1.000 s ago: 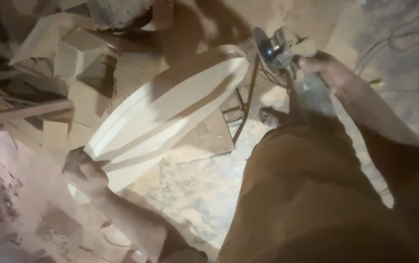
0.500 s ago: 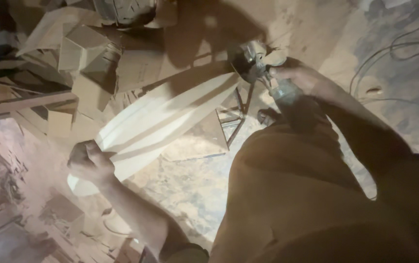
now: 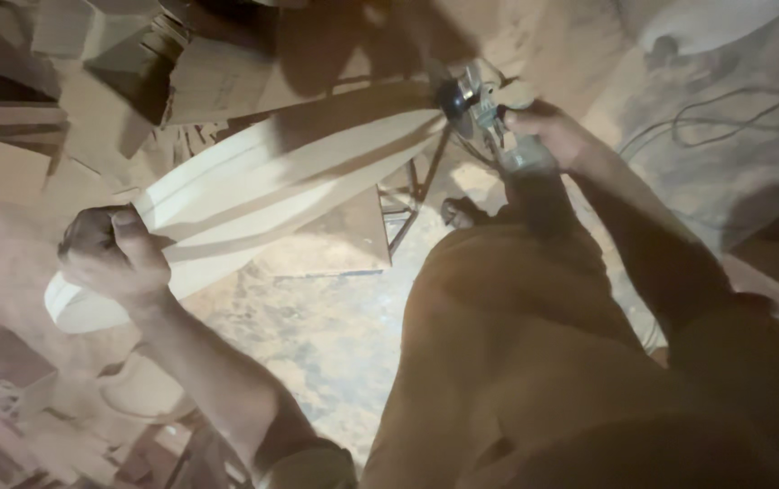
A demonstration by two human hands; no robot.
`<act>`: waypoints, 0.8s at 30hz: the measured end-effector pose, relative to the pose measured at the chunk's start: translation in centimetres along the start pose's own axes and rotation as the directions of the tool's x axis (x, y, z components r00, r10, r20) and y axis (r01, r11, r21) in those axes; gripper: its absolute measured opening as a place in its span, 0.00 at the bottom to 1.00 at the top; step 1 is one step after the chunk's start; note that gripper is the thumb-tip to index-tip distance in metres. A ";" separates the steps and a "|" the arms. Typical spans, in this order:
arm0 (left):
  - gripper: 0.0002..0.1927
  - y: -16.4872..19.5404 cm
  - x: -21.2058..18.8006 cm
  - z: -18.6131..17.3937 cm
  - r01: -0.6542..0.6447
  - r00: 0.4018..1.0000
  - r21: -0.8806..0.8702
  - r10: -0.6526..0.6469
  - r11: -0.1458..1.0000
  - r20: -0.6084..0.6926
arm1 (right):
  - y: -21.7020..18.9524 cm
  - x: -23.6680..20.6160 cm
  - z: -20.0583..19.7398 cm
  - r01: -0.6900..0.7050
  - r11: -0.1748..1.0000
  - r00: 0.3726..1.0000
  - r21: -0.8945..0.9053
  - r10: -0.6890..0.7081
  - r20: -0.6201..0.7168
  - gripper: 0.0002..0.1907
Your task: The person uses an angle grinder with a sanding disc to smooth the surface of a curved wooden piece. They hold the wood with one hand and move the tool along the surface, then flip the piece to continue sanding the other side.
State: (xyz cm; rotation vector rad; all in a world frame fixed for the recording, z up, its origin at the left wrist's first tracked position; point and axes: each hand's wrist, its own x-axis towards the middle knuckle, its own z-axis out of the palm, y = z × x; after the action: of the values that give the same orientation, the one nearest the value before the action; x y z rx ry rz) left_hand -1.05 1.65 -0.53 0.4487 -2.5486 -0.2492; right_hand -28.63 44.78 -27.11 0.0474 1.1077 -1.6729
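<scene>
A person looks down at a long, pale carved wooden plank [image 3: 281, 186] with raised ridges along its length, slanting from lower left to upper right. The left hand [image 3: 109, 254] has its fingers clenched around the plank's near, lower end. The right hand [image 3: 543, 136] grasps the body of a handheld grinder [image 3: 489, 113], whose disc meets the plank's far, upper end. Judging by this, shaping or sanding of that far end is in hand; the next move seems to call for a firm hold on the plank and a steady tool. Beyond the plank, stacked wooden blocks [image 3: 90, 54] lie in shadow. Right of the plank, thin cables [image 3: 724, 118] trail across the dusty floor [image 3: 317, 335]. No packages, labels or signs show.
</scene>
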 end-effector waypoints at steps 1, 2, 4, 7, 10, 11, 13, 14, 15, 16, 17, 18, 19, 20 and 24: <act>0.27 -0.1 0.0 0.0 -0.005 1.000 -0.021 0.005 1.000 0.003 | -0.2 0.1 0.1 0.007 1.000 1.000 -0.004 -0.007 -0.003 0.38; 0.27 -0.1 0.0 -0.1 -0.007 1.000 -0.042 0.007 0.999 0.009 | -0.4 0.1 0.1 0.010 1.000 1.000 -0.007 -0.010 -0.006 0.37; 0.26 -0.2 -0.1 -0.1 -0.013 1.000 -0.042 0.013 0.999 0.015 | -0.9 0.1 0.1 0.019 0.999 1.000 -0.043 -0.019 0.002 0.37; 0.27 -0.1 -0.1 0.1 -0.039 0.999 0.003 0.039 0.999 0.003 | -1.8 0.2 -0.2 0.051 0.993 0.998 -0.107 -0.047 0.038 0.38; 0.28 -0.1 -0.3 0.2 -0.036 0.999 0.004 0.036 0.999 0.007 | -2.6 0.6 -0.2 0.023 0.993 1.000 -0.112 -0.021 0.021 0.38; 0.29 -0.2 -0.4 0.3 -0.027 1.000 -0.012 0.027 1.000 0.005 | -2.7 0.7 -0.1 0.000 0.992 1.000 -0.130 -0.002 -0.016 0.38; 0.30 -0.7 -0.6 0.5 -0.030 1.000 -0.003 0.030 1.000 -0.006 | -2.9 0.7 -0.2 -0.016 0.992 1.000 -0.126 0.014 -0.013 0.38; 0.30 -1.0 -0.6 0.7 -0.042 0.999 0.019 0.042 0.999 -0.011 | -2.9 0.6 -0.1 -0.011 0.995 1.000 -0.102 0.014 0.025 0.38; 0.29 -1.4 -0.7 0.9 -0.055 0.998 0.053 0.056 0.997 -0.024 | -3.0 0.5 -0.2 -0.009 0.997 0.998 -0.076 0.014 0.060 0.37; 0.29 -1.8 -0.8 1.1 -0.067 0.997 0.087 0.071 0.994 -0.037 | -2.9 0.3 -0.2 0.007 0.994 0.999 -0.109 -0.003 0.040 0.37; 0.29 -2.1 -0.8 1.4 -0.081 0.994 0.132 0.089 0.988 -0.058 | -2.9 0.2 -0.2 0.023 0.990 1.000 -0.140 -0.020 0.018 0.37; 0.29 -2.3 -1.1 1.6 -0.082 0.994 0.136 0.091 0.987 -0.060 | -2.9 0.2 -0.2 0.038 0.985 0.999 -0.168 -0.040 -0.006 0.36; 0.29 -2.4 -1.2 1.8 -0.084 0.994 0.140 0.093 0.987 -0.062 | -2.9 0.1 -0.2 0.052 0.979 0.999 -0.195 -0.052 0.007 0.35; 0.29 -2.6 -1.4 1.8 -0.071 0.996 0.106 0.077 0.992 -0.051 | -3.0 0.2 -0.2 0.071 0.972 0.997 -0.222 -0.067 0.022 0.34; 0.29 -2.9 -1.5 2.0 -0.043 0.998 0.166 0.050 0.985 -0.040 | -3.3 0.4 -0.2 0.007 0.971 0.998 -0.241 -0.023 -0.062 0.34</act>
State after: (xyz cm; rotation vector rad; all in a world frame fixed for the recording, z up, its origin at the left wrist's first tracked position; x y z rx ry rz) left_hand -0.17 -0.28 -3.70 0.4512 -2.5432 -0.0104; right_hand -31.44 44.56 -25.32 -0.0629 1.3557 -1.5484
